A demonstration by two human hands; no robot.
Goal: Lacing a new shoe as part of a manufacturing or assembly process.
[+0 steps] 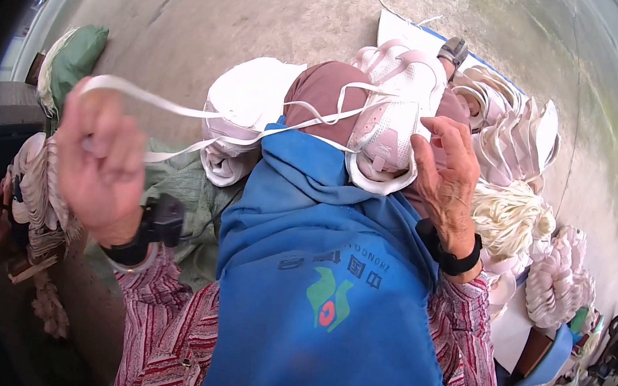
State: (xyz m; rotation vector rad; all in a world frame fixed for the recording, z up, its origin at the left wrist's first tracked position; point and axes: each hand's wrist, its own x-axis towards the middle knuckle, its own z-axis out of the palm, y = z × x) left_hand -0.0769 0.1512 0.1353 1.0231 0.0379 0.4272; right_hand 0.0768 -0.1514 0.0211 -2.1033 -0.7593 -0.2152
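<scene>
plainly, the left hand (101,160), blurred, is curled around a white lace (154,102) stretching from the pale pink shoe (395,122), which lies on the brown-clad knee (325,91). the right hand (445,183) is loosely spread, fingers bent, at the shoe's right side. dark printed lettering (355,266) arcs above a green-and-red emblem (322,291) on the blue apron (322,214).

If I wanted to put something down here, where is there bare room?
One free patch is the concrete floor between the green sack and the white bundle; another lies right of the stacked shoe uppers. It's crowded near the right hand, with those uppers and cream cords, and across the knees, which bear a pale shoe and white lace.
</scene>
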